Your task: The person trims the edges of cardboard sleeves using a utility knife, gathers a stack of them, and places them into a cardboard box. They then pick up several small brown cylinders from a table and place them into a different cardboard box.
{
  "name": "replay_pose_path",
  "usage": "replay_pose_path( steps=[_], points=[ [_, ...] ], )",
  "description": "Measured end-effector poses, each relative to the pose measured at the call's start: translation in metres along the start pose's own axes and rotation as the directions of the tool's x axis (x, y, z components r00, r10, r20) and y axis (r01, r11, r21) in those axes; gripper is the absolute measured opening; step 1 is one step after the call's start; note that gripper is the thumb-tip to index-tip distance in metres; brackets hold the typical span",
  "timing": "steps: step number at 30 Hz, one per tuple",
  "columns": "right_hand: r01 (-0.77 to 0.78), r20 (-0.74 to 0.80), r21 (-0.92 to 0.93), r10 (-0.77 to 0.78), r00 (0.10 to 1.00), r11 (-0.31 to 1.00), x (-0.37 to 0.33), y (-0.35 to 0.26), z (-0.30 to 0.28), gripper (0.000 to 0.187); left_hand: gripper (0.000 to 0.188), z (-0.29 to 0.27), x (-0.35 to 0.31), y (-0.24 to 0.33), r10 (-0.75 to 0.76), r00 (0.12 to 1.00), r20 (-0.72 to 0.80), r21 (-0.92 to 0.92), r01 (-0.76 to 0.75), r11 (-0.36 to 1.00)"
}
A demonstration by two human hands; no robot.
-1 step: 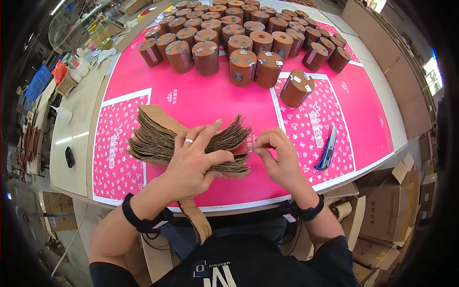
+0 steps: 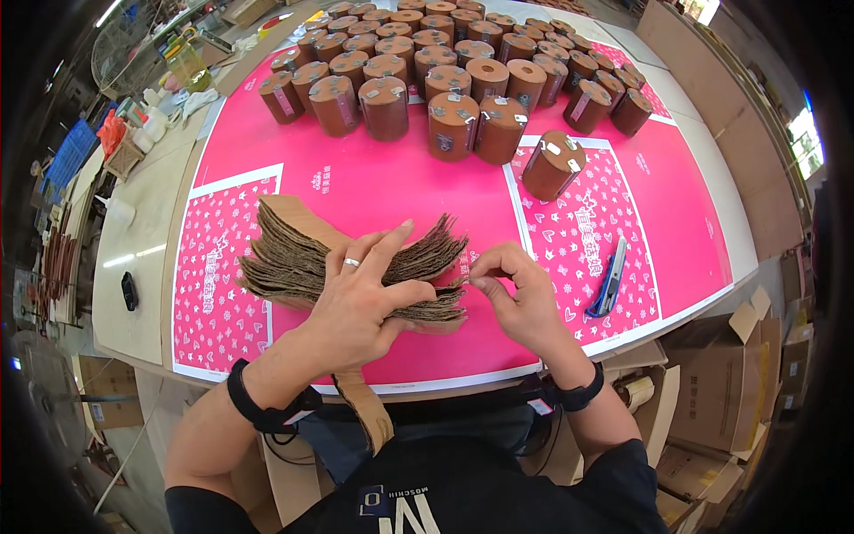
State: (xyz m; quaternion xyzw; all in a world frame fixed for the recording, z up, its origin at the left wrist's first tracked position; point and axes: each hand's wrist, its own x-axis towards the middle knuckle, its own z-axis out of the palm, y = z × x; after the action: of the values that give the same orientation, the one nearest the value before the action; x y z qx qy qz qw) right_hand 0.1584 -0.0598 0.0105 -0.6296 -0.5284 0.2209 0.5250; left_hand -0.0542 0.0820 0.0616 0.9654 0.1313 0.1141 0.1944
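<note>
A thick stack of corrugated cardboard strips [image 2: 294, 258] lies on the pink sheet in front of me, its ends fanned out on both sides. My left hand [image 2: 360, 298], with a ring on one finger, lies across the middle of the stack and grips it, fingers and thumb bent over the top. At the stack's right end, my right hand [image 2: 516, 294] has thumb and forefinger pinched on the tip of a cardboard strip; the tip is small and partly hidden by the fingers. One loose cardboard strip [image 2: 365, 409] hangs over the table's front edge below my left wrist.
A blue utility knife [image 2: 608, 280] lies right of my right hand. Several brown cylinders [image 2: 384, 107] stand in rows at the back, one [image 2: 553, 167] nearer on the right. A small black object [image 2: 130, 292] sits at the left. Open cardboard boxes [image 2: 721, 383] stand lower right.
</note>
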Motion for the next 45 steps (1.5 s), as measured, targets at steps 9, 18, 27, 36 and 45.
replay_pose_path(
  steps=[9,18,27,36,45],
  points=[
    [-0.302,0.28,0.193,0.242,0.929,0.934,0.012,-0.006,-0.008,0.007,0.044,0.004,-0.001,0.003,0.061,0.998,-0.007,0.052,-0.061,0.997],
    [-0.298,0.268,0.221,0.236,0.934,0.929,0.002,-0.009,-0.004,0.011,0.046,0.006,-0.003,0.003,0.004,1.0,-0.017,0.029,-0.004,1.0],
    [-0.259,0.061,0.369,0.255,0.965,0.892,0.0,0.002,0.01,0.04,0.038,0.009,-0.009,0.003,0.096,0.993,-0.072,0.062,-0.092,0.994],
    [-0.15,0.06,0.132,0.143,0.988,0.98,0.018,0.017,0.004,0.034,0.041,0.009,-0.007,0.003,0.077,0.994,-0.075,0.059,-0.073,0.996],
    [-0.084,-0.049,-0.105,0.079,0.996,0.991,-0.002,-0.002,0.009,0.017,0.039,0.01,-0.009,0.001,0.141,0.982,-0.125,0.146,-0.122,0.982]
  ],
)
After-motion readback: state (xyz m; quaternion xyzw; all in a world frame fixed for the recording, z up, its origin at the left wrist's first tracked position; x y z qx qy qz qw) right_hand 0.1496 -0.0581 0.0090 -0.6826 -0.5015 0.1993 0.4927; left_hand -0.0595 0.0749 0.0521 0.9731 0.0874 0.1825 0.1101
